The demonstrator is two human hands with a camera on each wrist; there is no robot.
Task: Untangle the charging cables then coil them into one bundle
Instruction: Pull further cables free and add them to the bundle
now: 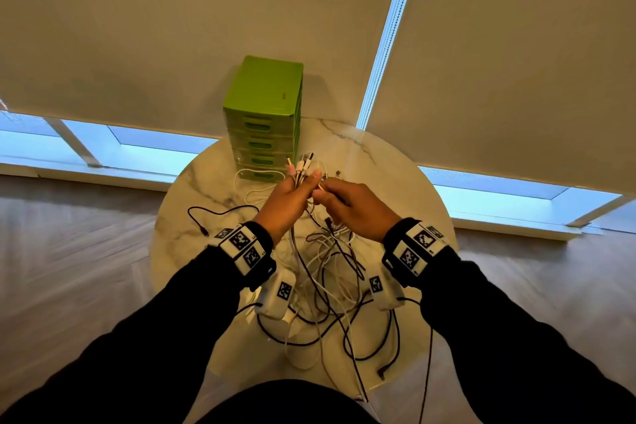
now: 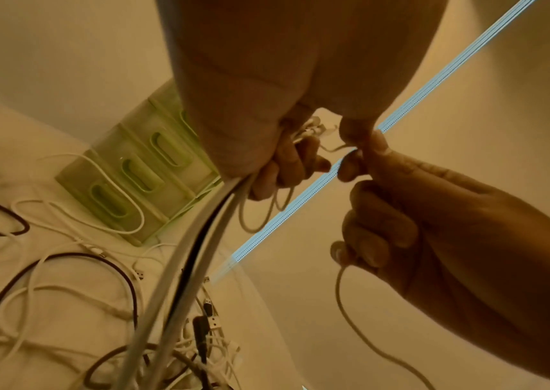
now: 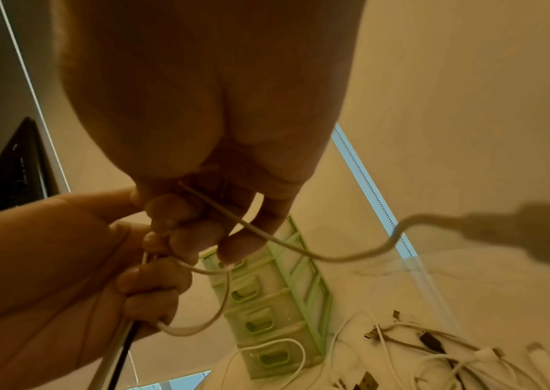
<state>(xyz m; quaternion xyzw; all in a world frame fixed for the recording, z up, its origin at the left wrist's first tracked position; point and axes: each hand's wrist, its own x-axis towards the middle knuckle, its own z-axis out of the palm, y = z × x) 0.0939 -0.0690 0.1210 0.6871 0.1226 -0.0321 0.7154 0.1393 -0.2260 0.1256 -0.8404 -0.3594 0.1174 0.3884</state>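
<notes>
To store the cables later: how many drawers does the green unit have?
4, stacked in the green unit: top drawer, second drawer, third drawer, bottom drawer. None seems hidden.

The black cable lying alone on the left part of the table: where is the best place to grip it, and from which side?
Probably near its free plug end. The black cable lies flat on the marble table, apart from the tangle, with bare surface around the plug. Coming from above on the left, fingers pinching across the cord just behind the plug, looks easiest.

Black long sleeves (image 1: 144, 330), white wristbands (image 1: 241, 244) printed with black square markers
</notes>
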